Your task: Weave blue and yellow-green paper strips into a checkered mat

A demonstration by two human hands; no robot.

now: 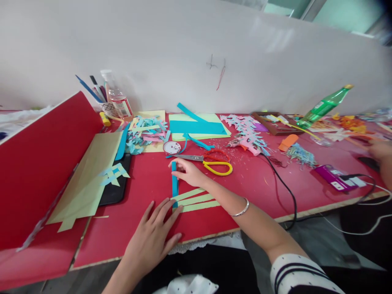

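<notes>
My right hand (pixel 190 173) pinches the upper end of a blue paper strip (pixel 174 183), which stretches toward me over the red tabletop. Its lower end meets several pale green paper strips (pixel 196 200) lying side by side; how they cross is partly hidden by fingers. My left hand (pixel 153 232) rests with fingers spread, its fingertips pressing where the blue and green strips meet. Just beyond my right hand lie scissors (pixel 200 158) with one red and one yellow handle. A small woven piece of blue and green strips (pixel 114 174) lies to the left.
A red board (pixel 45 163) stands at the left beside green paper sheets (pixel 88 175) and a black tray (pixel 113 192). Paper scraps (pixel 147 132), a glue gun (pixel 249 147) with a cord, a purple power strip (pixel 335 178), a clear bottle (pixel 118 98) and a green bottle (pixel 326 107) surround the work area. Another person's hand (pixel 382 151) is at right.
</notes>
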